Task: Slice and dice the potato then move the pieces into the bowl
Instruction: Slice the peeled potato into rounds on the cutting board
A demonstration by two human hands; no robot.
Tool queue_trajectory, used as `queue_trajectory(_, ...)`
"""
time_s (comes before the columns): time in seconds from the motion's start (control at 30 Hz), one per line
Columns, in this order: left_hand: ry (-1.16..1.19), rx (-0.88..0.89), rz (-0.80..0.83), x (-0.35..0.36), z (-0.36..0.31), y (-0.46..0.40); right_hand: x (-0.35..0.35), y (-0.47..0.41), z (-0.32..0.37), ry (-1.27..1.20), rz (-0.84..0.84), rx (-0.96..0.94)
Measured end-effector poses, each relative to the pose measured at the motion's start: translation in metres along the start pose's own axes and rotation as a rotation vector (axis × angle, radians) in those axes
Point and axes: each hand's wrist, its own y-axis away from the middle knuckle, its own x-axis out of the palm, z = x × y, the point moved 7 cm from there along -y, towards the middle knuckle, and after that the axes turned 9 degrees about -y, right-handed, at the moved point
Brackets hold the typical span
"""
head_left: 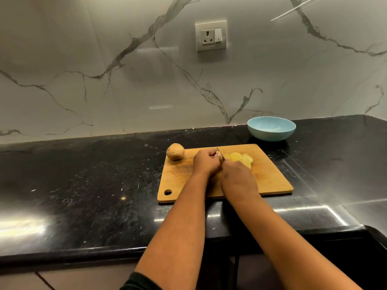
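Nearest us, our two forearms reach out over the black granite counter (83, 185) onto the wooden cutting board (272, 181). Our right hand (237, 174) grips the knife (220, 153), blade tilted down beside the pale potato slices (240, 159). Our left hand (206, 162) is curled, knuckles against the blade; what it holds we cannot tell. A whole potato (175, 151) sits on the board's far-left corner. Beyond the board stands the light-blue bowl (271, 128), near the marble wall with its socket (210, 36).
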Motion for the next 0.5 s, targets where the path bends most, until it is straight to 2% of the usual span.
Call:
queue_trajectory(0.2,0.075,-0.009,0.030,0.001,0.002,0.000,0.008,-0.019,-0.010,-0.025,0.127,0.139)
queue_trajectory(0.37,0.159,-0.100,0.043,0.004,0.007,-0.001,0.000,-0.010,-0.022,0.023,0.194,0.139)
queue_trajectory(0.43,0.161,-0.103,0.042,0.004,0.007,-0.001,-0.006,-0.003,-0.037,0.018,0.183,0.188)
queue_trajectory(0.5,0.162,-0.116,0.033,0.004,0.007,0.000,-0.012,0.001,-0.045,-0.080,0.068,0.178)
